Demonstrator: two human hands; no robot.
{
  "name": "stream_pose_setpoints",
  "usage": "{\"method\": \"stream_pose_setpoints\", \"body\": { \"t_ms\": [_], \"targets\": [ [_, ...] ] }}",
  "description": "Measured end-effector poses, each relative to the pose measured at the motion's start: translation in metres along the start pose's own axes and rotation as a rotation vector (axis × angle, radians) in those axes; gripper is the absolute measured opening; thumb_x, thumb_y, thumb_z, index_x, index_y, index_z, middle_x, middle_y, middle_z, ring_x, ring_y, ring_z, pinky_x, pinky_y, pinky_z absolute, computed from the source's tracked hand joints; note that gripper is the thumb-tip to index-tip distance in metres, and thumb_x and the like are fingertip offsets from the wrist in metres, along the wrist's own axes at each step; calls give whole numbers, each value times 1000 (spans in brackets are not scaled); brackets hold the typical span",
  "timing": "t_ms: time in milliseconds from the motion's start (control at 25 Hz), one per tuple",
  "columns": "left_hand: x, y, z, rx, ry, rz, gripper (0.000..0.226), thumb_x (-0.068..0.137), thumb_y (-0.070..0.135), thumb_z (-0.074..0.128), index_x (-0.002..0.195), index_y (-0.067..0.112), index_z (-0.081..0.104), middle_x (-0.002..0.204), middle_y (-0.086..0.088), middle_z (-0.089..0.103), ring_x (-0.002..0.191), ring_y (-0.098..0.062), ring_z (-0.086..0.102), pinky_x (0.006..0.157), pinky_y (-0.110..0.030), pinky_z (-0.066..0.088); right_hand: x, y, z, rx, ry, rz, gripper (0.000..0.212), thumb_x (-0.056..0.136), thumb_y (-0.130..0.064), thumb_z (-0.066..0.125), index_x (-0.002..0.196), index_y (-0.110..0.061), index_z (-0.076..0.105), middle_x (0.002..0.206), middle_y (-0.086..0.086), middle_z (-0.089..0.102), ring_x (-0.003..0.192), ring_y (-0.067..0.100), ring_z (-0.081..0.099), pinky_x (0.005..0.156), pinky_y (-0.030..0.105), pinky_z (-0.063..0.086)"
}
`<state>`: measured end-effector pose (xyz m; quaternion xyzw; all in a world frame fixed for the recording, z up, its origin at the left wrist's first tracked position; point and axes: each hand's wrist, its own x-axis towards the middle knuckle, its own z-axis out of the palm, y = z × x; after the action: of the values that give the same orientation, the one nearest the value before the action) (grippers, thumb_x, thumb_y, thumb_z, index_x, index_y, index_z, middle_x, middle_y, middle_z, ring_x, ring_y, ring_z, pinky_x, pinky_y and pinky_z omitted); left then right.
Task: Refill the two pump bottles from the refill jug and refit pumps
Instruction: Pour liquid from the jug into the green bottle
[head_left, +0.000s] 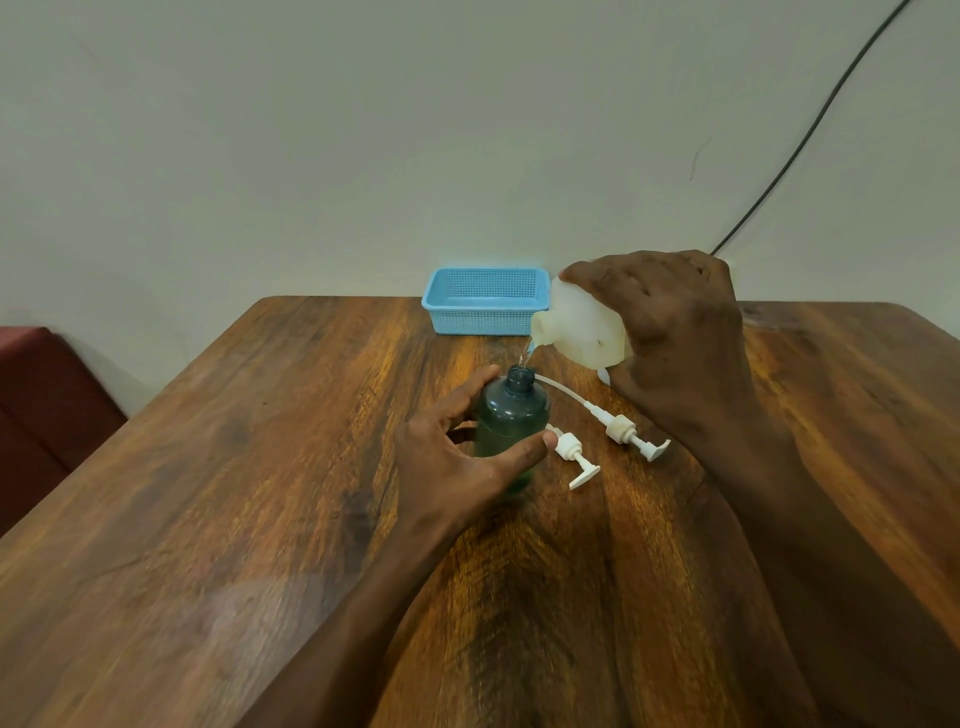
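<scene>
The right hand (670, 332) grips the tilted jug (582, 327) over the green bottle (511, 421) mid-table; the left hand (457, 452) clasps its body. The bottle seems light and tippy, so holding it low is wise.

A blue perforated basket (485, 301) sits at the far edge of the wooden bench (208, 493). A black cable (810, 130) runs down the wall, far right.

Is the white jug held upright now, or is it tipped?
Tipped. The right hand holds the jug on its side, spout down-left, and a thin stream falls into the green bottle.
</scene>
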<state>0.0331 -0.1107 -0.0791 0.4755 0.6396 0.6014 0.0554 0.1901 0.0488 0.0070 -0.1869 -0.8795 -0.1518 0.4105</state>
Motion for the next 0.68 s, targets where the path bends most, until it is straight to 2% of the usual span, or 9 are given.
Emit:
{"method": "stream_pose_setpoints", "body": {
  "t_ms": [320,680],
  "targets": [
    [0,-2,0,6,-3,1,92,62,70,84,143,34,61,133,16,70,112,3,69,86,-17,60,0,2,2,-15,4,-2,87,64,-20,94,138,-22,49,130,18,66,112,44,63,102,60,46],
    [0,-3,2,-2,-19,0,93,61,70,84,144,33,61,133,18,69,112,5,68,85,-13,58,0,0,-1,-35,9,0,87,60,-20,95,137,-19,55,128,18,67,111,44,64,100,58,45]
  ]
}}
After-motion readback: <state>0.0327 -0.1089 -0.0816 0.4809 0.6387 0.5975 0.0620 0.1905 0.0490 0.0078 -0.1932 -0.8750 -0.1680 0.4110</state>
